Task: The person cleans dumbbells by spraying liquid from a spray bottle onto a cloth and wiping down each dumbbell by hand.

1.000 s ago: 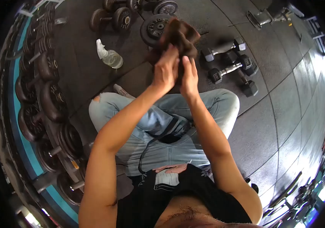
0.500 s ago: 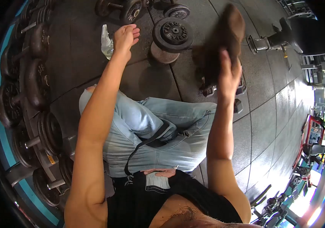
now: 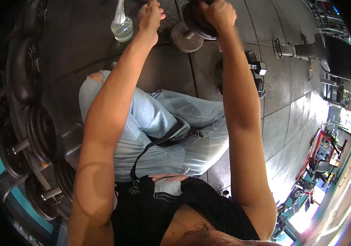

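My right hand (image 3: pixel 220 15) is closed over the upright dumbbell (image 3: pixel 203 24) at the top of the view. Its fingers hold what looks like a brown cloth (image 3: pixel 202 4), mostly hidden against the dark round plates. A lower plate (image 3: pixel 185 39) of the dumbbell rests on the floor. To the left, my left hand (image 3: pixel 150 17) reaches up with loosely extended fingers, cut by the top edge; I see nothing held. Close beside it stands a clear spray bottle (image 3: pixel 122 29) with pale liquid and a white nozzle.
Small hex dumbbells (image 3: pixel 259 67) lie right of the upright dumbbell, partly behind my right forearm. A rack of large dumbbells (image 3: pixel 40 131) runs along the left. My crossed legs in jeans (image 3: pixel 155 156) are below. A bench (image 3: pixel 335 53) stands at the right on the tiled floor (image 3: pixel 280 110).
My right hand has swung the brown cloth left and down onto the upright dumbbell. My left hand has shifted slightly up and right. The whole view has tilted, moving things upward.
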Demonstrator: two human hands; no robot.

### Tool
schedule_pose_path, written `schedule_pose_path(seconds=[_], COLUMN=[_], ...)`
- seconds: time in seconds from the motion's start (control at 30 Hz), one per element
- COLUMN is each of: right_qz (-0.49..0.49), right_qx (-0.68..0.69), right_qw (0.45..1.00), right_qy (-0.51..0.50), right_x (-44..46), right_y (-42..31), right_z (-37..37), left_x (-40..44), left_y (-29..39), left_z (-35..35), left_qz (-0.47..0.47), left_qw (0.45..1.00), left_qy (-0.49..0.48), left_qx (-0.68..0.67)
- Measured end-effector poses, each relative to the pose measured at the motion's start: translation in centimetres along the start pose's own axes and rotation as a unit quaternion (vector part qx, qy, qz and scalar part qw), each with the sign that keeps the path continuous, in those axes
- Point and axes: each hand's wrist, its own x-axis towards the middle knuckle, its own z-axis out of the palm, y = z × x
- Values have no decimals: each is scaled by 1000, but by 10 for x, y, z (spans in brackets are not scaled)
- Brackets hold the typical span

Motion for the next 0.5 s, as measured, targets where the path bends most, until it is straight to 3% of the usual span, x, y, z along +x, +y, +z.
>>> schedule_pose_path(seconds=[0.07, 0.13, 0.2, 0.3, 0.33, 0.37, 0.47, 0.5], right_qz=[15, -165, -182, -155, -90, 18, 101, 92], right_qx=[3, 114, 115, 233, 255, 349, 418, 445], right_qw=[1000, 960, 958, 922, 923, 906, 888, 878], right_qy=[-9, 194, 190, 268, 273, 237, 164, 148], right_x=[0, -15, -55, -115, -133, -144, -121, -105], right_y=[16, 28, 16, 28, 34, 46, 64, 59], right_z=[5, 29, 16, 20, 25, 36, 17, 6], left_x=[5, 9, 10, 18, 17, 12, 9, 13], left_y=[-6, -4, 7, 0, -1, 5, -9, -27], left_z=[-3, -6, -6, -3, -1, 3, 10, 16], left_qz=[-9, -11, -36, 6, 12, -10, 18, 228], left_qw=[999, 996, 998, 998, 998, 997, 997, 959], left_qy=[24, 54, 45, 63, 58, 68, 19, 1], left_qx=[-37, -77, -25, -28, -36, -16, 75, 170])
